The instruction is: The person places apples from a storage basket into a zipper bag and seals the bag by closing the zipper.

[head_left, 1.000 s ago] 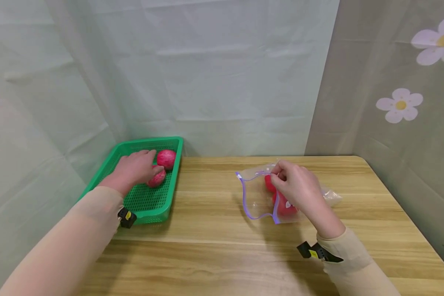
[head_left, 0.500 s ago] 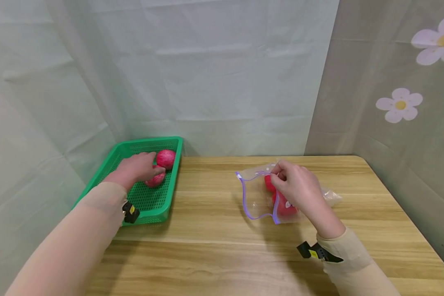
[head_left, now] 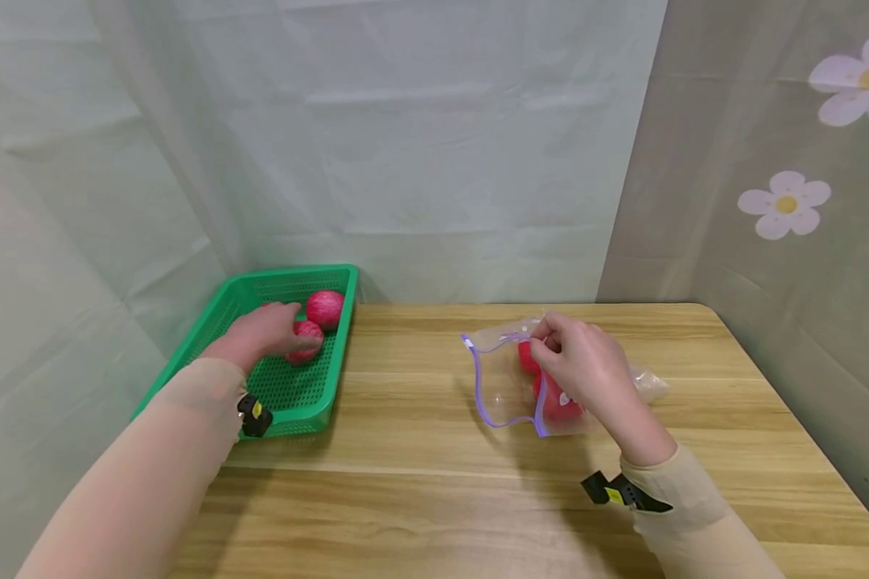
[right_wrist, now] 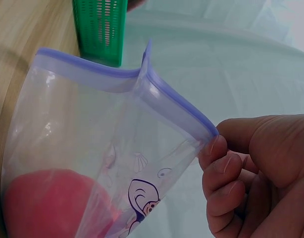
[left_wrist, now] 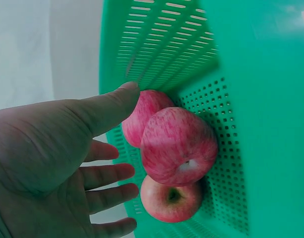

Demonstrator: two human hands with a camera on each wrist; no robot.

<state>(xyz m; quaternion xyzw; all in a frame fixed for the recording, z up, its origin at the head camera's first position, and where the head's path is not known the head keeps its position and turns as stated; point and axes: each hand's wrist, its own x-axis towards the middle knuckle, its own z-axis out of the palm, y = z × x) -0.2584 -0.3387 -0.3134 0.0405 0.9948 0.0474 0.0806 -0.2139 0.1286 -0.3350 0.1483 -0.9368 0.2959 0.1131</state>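
Holding the left grip (head_left: 259,331) inside a green basket (head_left: 300,420) at the left of the surface (head_left: 420,450), with fingers (left_wrist: 107,174) extended, released rather than wrapped round anything. Just beside, within the basket, three pink-red apples (left_wrist: 179,146) in the left wrist view, bunched together; only two to be seen from the head. Cannot tell whether touching the nearest apple or barely apart.

Pinching with the right grip (head_left: 585,358) the edge of a clear bag (right_wrist: 82,129), at the rim with its purple zip (right_wrist: 87,64). Well apart from the basket, resting on the surface, mouth agape toward the basket side. In the bag, red round things (right_wrist: 53,203), partly covered and hard to count. On the film, a cartoon print (right_wrist: 142,196).

At both wrists, black straps (head_left: 640,494) over pale sleeves (head_left: 195,402). Behind, pale cloth (head_left: 420,161); to the right, grey-brown cloth (head_left: 695,185) with white, yellow-centred flowers (head_left: 785,205).
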